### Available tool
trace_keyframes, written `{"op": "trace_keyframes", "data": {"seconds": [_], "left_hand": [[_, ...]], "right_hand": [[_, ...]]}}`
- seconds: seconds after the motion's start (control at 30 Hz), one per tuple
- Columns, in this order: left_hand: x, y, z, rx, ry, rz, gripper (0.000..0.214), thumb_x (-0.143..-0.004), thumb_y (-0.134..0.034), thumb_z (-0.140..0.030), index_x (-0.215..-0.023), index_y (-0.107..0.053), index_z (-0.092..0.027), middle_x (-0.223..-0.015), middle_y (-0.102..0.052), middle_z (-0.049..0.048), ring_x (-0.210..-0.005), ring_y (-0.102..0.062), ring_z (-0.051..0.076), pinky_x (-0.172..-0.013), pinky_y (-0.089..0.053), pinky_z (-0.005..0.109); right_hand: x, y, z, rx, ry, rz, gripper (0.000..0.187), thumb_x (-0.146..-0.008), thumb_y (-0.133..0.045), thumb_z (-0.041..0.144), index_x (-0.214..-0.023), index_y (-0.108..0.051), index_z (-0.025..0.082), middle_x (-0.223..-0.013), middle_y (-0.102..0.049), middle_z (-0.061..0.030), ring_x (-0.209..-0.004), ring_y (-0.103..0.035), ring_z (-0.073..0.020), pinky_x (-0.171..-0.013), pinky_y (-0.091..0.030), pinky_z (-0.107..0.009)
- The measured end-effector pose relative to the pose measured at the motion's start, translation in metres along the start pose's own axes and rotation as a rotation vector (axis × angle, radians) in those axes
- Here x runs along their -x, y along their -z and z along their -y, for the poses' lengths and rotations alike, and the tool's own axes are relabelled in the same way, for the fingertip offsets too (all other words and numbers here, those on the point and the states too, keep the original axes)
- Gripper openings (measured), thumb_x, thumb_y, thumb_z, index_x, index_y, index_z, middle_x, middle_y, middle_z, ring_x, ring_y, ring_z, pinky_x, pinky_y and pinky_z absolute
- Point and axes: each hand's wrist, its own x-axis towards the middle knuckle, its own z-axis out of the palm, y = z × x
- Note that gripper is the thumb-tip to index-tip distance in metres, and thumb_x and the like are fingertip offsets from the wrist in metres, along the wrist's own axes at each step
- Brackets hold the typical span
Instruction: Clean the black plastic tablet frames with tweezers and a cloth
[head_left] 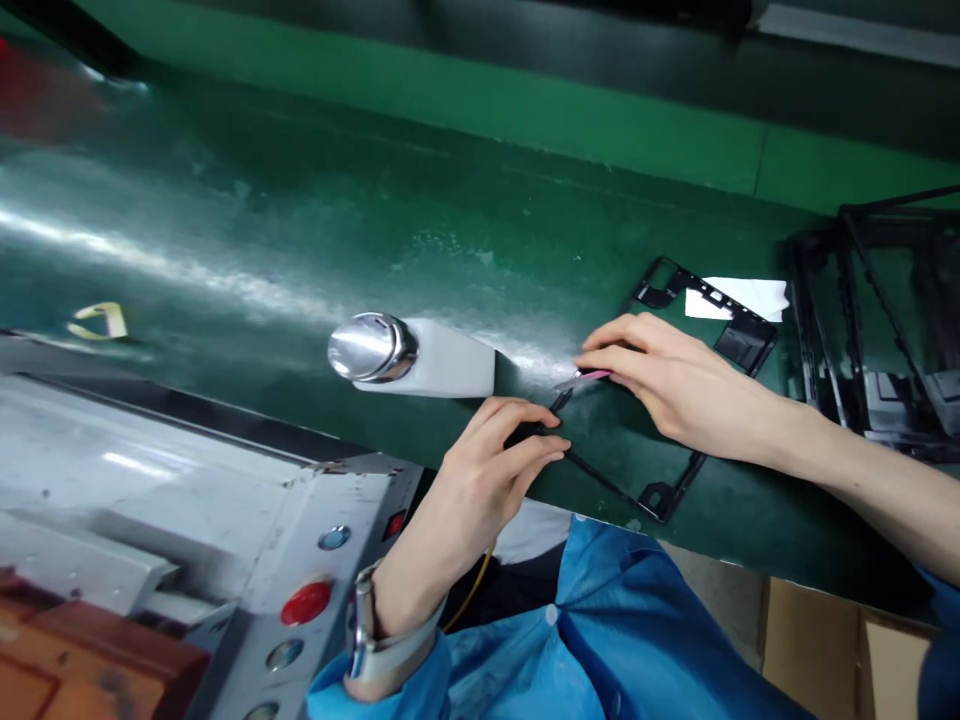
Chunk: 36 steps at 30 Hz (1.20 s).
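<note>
Our left hand (491,465) is pinching a rectangular black plastic frame (744,343); beside it, our right hand (667,385) is pinching a slim pink-and-metal tool (595,377).

Grn worktop (300,190) w/ wht glare (142,250), flr (724,590) below

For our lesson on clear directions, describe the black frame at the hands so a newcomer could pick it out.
On the green table, find the white bottle with a shiny cap. Right of it in the picture is a thin black frame. Unlike the dark frames bunched farther right, it has the left hand at its edge.
</note>
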Motion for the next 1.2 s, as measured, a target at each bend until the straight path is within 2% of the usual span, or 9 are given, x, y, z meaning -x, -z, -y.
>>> {"op": "trace_keyframes", "data": {"seconds": [0.1, 0.23, 0.37, 0.47, 0.57, 0.73, 0.83, 0.97, 1.2], "left_hand": [[0.005, -0.002, -0.001, -0.056, 0.026, -0.062, 0.017, -0.101, -0.071, -0.005, -0.110, -0.074, -0.019, -0.114, -0.072, 0.0081, -0.108, -0.065, 0.022, -0.096, -0.058, 0.038], [0.010, -0.003, 0.000, -0.145, 0.075, -0.116, 0.009, -0.102, -0.072, -0.013, -0.106, -0.075, -0.020, -0.106, -0.072, 0.0067, -0.098, -0.066, 0.023, -0.090, -0.057, 0.039], [0.019, 0.002, -0.001, -0.181, 0.209, -0.161, 0.006, -0.107, -0.068, -0.020, -0.106, -0.074, -0.021, -0.102, -0.073, 0.0041, -0.093, -0.068, 0.022, -0.087, -0.056, 0.037], [0.030, 0.002, -0.004, -0.125, 0.373, -0.172, 0.009, -0.107, -0.069, -0.029, -0.108, -0.073, -0.022, -0.093, -0.071, 0.0014, -0.083, -0.067, 0.020, -0.080, -0.056, 0.034], [0.036, -0.003, -0.008, -0.109, 0.464, -0.228, 0.015, -0.105, -0.072, -0.035, -0.112, -0.074, -0.022, -0.089, -0.069, 0.0002, -0.075, -0.063, 0.018, -0.075, -0.055, 0.032], [0.031, -0.013, -0.013, -0.037, 0.417, -0.228, 0.011, -0.106, -0.066, -0.019, -0.111, -0.076, -0.021, -0.098, -0.073, 0.0027, -0.083, -0.067, 0.018, -0.080, -0.056, 0.032], [0.025, -0.015, -0.017, -0.053, 0.376, -0.233, 0.012, -0.105, -0.066, -0.015, -0.109, -0.076, -0.020, -0.098, -0.073, 0.0022, -0.085, -0.069, 0.017, -0.080, -0.057, 0.031], [0.019, -0.013, -0.021, -0.106, 0.389, -0.202, 0.011, -0.104, -0.068, -0.015, -0.107, -0.077, -0.020, -0.097, -0.073, 0.0017, -0.086, -0.069, 0.017, -0.077, -0.056, 0.030], [0.005, -0.014, -0.019, -0.231, 0.318, -0.163, 0.006, -0.104, -0.069, -0.016, -0.103, -0.075, -0.018, -0.093, -0.073, 0.0019, -0.084, -0.068, 0.019, -0.078, -0.056, 0.033]], "right_hand": [[-0.013, -0.017, -0.002, 0.248, 0.050, 0.077, 0.040, -0.105, -0.051, 0.001, -0.142, -0.065, 0.011, -0.147, -0.062, -0.0197, -0.117, -0.058, -0.0334, -0.097, -0.057, -0.048], [-0.024, -0.028, 0.000, 0.342, -0.003, 0.063, 0.019, -0.110, -0.055, 0.012, -0.109, -0.073, 0.011, -0.112, -0.068, -0.0157, -0.100, -0.057, -0.0300, -0.083, -0.053, -0.041], [-0.027, -0.025, -0.004, 0.281, 0.002, 0.077, 0.012, -0.109, -0.061, 0.015, -0.103, -0.071, 0.013, -0.103, -0.067, -0.0127, -0.096, -0.056, -0.0275, -0.079, -0.048, -0.037], [-0.024, -0.021, -0.005, 0.172, -0.060, 0.056, 0.011, -0.109, -0.064, 0.018, -0.100, -0.068, 0.014, -0.100, -0.067, -0.0109, -0.095, -0.059, -0.0265, -0.080, -0.047, -0.037], [-0.015, -0.019, 0.000, 0.067, -0.122, 0.039, 0.013, -0.104, -0.072, 0.018, -0.093, -0.064, 0.017, -0.095, -0.068, -0.0070, -0.091, -0.060, -0.0243, -0.079, -0.046, -0.035], [0.012, -0.023, 0.014, 0.020, -0.182, 0.095, 0.020, -0.096, -0.075, 0.016, -0.084, -0.059, 0.020, -0.080, -0.065, -0.0010, -0.077, -0.060, -0.0200, -0.067, -0.041, -0.031], [0.028, -0.036, 0.016, 0.035, -0.106, -0.003, 0.007, -0.103, -0.068, 0.021, -0.097, -0.065, 0.018, -0.084, -0.068, -0.0026, -0.075, -0.061, -0.0197, -0.065, -0.042, -0.031], [0.037, -0.053, 0.016, 0.135, 0.018, -0.157, 0.025, -0.112, -0.054, 0.025, -0.093, -0.067, 0.016, -0.076, -0.065, -0.0033, -0.066, -0.056, -0.0195, -0.059, -0.039, -0.033], [0.035, -0.058, 0.022, 0.226, 0.014, -0.204, 0.031, -0.113, -0.051, 0.021, -0.088, -0.067, 0.016, -0.074, -0.063, -0.0021, -0.068, -0.056, -0.0199, -0.061, -0.040, -0.036]]}}
